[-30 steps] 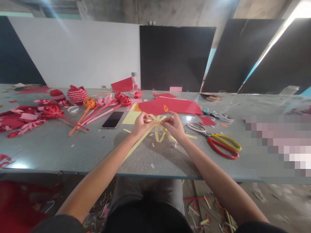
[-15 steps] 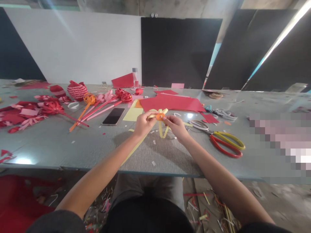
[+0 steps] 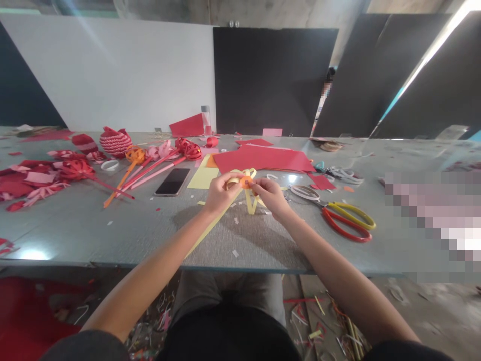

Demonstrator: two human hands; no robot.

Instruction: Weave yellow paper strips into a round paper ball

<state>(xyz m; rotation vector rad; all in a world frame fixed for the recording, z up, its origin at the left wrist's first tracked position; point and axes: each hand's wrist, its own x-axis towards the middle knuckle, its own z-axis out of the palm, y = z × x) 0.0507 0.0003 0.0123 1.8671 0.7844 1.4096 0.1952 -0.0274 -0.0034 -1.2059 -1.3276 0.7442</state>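
Appears to be at the joining step, fitting an orange paper piece to looped yellow strips over the table — pinches the strips in the left hand, grips the orange piece in the fingertips of the right hand. Likely calls next for a steady left pinch while pressing the join flush. As for the strips: look narrow, pale and springy — with one long tail slanting toward the near edge.

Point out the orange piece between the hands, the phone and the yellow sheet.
Orange piece (image 3: 244, 180), head view: its flat face.
Phone (image 3: 173, 181), head view: mid-screen.
Yellow sheet (image 3: 202, 178), head view: its bare surface.
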